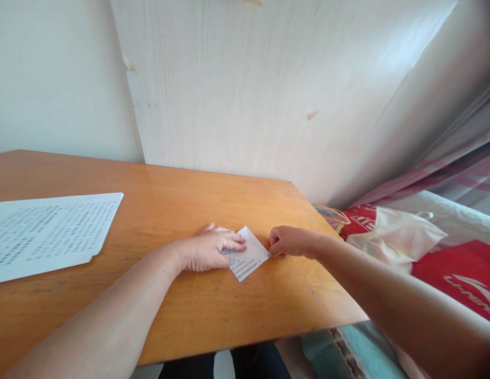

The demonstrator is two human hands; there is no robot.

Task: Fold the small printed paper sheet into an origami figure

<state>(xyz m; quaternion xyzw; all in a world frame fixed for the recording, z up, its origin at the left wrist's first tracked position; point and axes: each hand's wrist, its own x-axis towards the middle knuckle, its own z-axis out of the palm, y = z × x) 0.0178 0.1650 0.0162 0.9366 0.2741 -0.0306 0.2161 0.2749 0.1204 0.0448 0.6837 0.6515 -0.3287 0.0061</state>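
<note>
Paper (set diamond-wise) lies left of right hand, fingers pinching right corner; left hand, fingers spread, covers left corner.

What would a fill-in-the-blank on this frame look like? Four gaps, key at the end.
1. The right hand pinches the small paper at a ____.
2. The left hand rests palm ____, its fingers over that paper.
3. The larger printed paper lies on the table, to the person's ____ of both hands.
4. The bag with white lettering at the picture's right edge is ____ in colour.

Missing words: corner; down; left; red
</note>
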